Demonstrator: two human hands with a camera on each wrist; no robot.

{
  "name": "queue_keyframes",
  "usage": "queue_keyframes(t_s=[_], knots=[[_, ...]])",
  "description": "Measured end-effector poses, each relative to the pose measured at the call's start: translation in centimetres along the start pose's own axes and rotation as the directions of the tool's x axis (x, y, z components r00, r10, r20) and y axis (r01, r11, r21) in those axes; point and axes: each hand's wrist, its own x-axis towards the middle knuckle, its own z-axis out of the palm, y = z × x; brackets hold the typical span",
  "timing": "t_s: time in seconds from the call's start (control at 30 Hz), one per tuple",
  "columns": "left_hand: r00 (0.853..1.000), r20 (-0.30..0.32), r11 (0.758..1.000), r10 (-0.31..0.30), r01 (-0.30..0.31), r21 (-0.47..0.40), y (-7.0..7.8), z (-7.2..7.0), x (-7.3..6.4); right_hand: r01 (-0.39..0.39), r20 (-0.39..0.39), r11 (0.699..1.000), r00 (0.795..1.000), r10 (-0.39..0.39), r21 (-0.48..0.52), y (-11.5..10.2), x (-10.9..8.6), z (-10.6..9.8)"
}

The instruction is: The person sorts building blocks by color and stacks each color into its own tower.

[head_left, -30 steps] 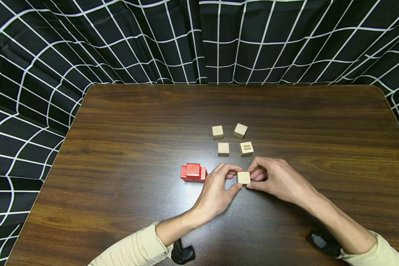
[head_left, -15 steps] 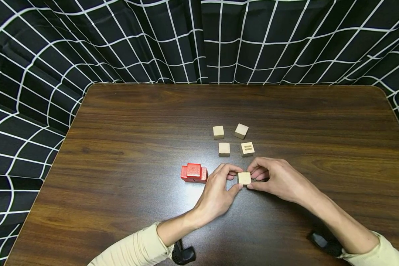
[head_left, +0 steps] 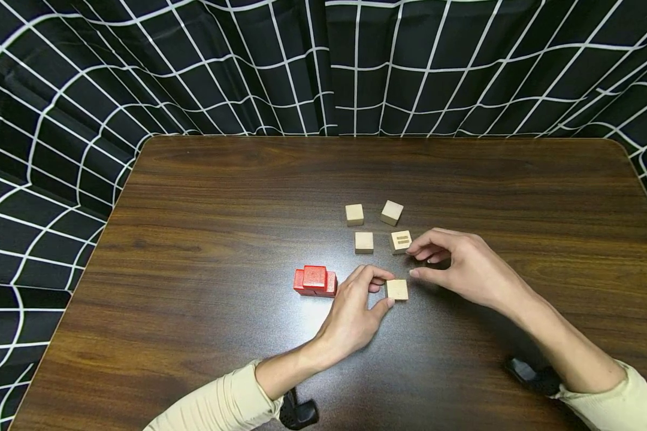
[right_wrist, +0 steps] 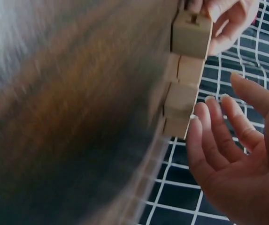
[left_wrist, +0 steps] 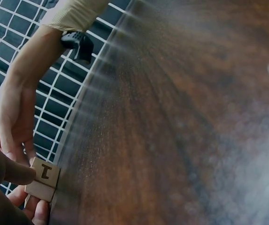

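My left hand (head_left: pixel 350 308) pinches the nearest wooden cube (head_left: pixel 396 290) between thumb and index finger at its left side. In the left wrist view, an engraved mark like a 1 or I shows on one face of that wooden cube (left_wrist: pixel 46 173). My right hand (head_left: pixel 466 269) holds nothing; its fingertips are close to the right of a wooden cube engraved with two bars (head_left: pixel 401 240). Whether they touch it is hard to tell. In the right wrist view, the fingers of my right hand (right_wrist: pixel 237 145) are spread apart beside a row of cubes.
Plain-topped wooden cubes stand behind: one front left (head_left: pixel 363 242), one back left (head_left: pixel 354 214), one turned askew back right (head_left: pixel 392 212). Left of my left hand is a small cluster of red blocks (head_left: pixel 315 280), one raised on top. A dark wooden table (head_left: pixel 221 197) lies beneath, bordered by gridded black curtains.
My right hand has let go of the nearest cube and moved back and right, to beside the two-bar cube. My left hand stays on the nearest cube.
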Motion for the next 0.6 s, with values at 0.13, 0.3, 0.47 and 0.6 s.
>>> queue_keyframes(t_s=[0.13,0.3,0.47,0.6], knots=[[1.0,0.001,1.0,0.003,-0.003,-0.003,0.0,0.0,0.0,0.001,-0.024,1.0,1.0,-0.001,-0.003,0.4,0.5,-0.5],[1.0,0.005,1.0,0.005,-0.005,-0.005,0.1,0.0,0.0,-0.003,-0.043,1.0,0.999,0.003,-0.001,1.0,1.1,-0.8],[1.0,0.007,1.0,0.001,-0.001,-0.009,0.1,0.0,0.0,-0.014,-0.053,1.0,0.998,0.014,-0.006,1.6,1.6,-0.9],[1.0,0.01,1.0,0.0,0.0,-0.011,0.1,0.0,0.0,-0.022,-0.05,1.0,0.999,0.022,0.002,2.0,1.9,-0.9]])
